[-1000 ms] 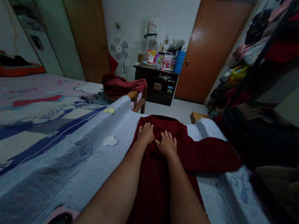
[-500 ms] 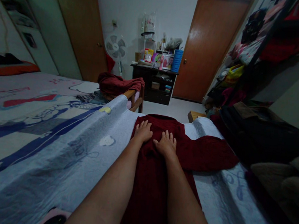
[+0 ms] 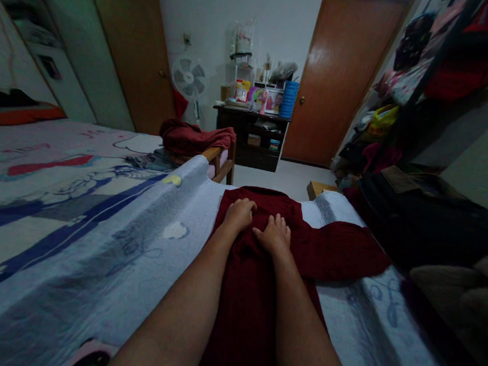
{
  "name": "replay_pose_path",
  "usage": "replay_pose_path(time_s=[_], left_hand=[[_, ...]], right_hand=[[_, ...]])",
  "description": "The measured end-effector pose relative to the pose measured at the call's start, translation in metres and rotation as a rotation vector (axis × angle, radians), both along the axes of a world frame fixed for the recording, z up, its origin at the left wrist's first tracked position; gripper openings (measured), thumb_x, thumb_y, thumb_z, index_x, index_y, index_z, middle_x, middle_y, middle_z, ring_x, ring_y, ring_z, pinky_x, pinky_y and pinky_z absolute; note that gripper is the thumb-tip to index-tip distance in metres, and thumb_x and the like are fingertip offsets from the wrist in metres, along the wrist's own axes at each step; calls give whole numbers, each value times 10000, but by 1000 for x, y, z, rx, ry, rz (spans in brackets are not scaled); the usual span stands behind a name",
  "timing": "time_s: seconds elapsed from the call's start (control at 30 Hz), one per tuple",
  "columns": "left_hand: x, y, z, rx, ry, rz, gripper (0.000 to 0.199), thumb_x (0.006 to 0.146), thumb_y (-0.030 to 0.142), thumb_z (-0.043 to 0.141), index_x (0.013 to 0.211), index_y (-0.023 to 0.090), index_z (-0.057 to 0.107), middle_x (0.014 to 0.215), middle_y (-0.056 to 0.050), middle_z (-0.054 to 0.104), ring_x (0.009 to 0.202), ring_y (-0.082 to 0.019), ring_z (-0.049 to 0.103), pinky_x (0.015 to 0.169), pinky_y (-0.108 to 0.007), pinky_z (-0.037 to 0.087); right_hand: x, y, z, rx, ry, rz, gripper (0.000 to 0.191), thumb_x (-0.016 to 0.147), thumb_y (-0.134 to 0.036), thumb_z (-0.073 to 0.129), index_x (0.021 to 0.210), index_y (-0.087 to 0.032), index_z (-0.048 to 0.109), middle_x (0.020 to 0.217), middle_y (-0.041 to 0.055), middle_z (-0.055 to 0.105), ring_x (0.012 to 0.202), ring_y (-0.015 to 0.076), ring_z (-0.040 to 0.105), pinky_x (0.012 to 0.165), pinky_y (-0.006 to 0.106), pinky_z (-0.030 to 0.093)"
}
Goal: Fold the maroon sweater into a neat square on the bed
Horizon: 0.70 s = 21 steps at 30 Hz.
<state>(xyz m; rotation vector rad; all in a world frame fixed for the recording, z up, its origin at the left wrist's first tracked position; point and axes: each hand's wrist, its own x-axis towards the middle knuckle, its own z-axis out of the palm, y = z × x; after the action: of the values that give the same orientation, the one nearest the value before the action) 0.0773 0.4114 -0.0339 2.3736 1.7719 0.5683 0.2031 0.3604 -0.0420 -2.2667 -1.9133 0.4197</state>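
A dark red long-sleeved garment lies spread on a light blue-grey sheet, one sleeve stretched out to the right. My left hand is on its upper left part, fingers curled down against the cloth; whether they pinch any fabric is too small to tell. Close by on the right, my right hand rests on the garment with its fingers apart and the palm down. The left sleeve of the garment does not show.
Folded reddish clothes sit on a wooden rail at the sheet's far left. Dark clothes are piled along the right edge. A pink-rimmed object lies near my left forearm. Beyond stand a fan and a dark cabinet.
My left hand has shifted slightly right, and its fingers have gone from spread to curled. My right hand has moved a little to the right, still flat.
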Motion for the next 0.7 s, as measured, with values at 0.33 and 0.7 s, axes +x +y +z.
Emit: replay_pose_path(time_s=[0.33, 0.7], left_hand=[[6, 1, -23, -43, 31, -119, 506, 831, 104, 479, 1312, 262, 498, 1406, -48, 494, 1327, -195, 401, 1105, -373, 304], [-10, 13, -11, 153, -217, 89, 376, 789, 48, 415, 1085, 175, 609, 1201, -82, 603, 1174, -166, 522, 1062, -274, 362]], right_hand=[[0, 1, -3, 11, -8, -2, 802, 839, -534, 470, 1485, -113, 251, 1578, 131, 148, 1447, 270, 106, 1141, 433, 116], [0, 1, -1, 12, -2, -4, 826, 829, -567, 489, 1478, -106, 270, 1577, 129, 155, 1446, 275, 110, 1147, 431, 118]])
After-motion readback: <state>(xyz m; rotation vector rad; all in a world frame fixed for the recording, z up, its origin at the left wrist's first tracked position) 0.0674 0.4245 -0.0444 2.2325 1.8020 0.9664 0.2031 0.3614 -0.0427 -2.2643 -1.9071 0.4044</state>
